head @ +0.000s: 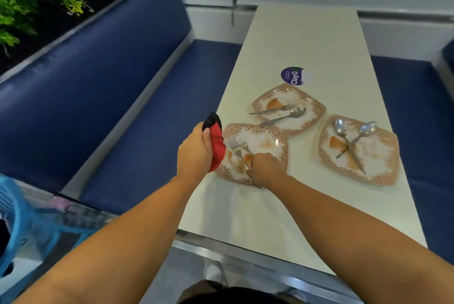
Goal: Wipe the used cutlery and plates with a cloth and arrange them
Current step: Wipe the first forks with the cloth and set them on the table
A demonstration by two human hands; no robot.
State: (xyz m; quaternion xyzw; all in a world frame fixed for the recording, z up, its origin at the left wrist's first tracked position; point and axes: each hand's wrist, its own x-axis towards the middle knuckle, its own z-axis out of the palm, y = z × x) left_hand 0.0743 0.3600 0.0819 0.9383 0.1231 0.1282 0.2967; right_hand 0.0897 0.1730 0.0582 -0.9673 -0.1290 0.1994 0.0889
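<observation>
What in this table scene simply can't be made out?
All in the head view:
Handles of the forks on the nearest plate: hidden under the right hand.
That plate's left rim: covered by the red cloth held in the left hand.
Small print on the purple sticker beside "ClayG": too small and blurred.
Blue plastic thing at lower left: blurred and cut off by the frame edge.
</observation>
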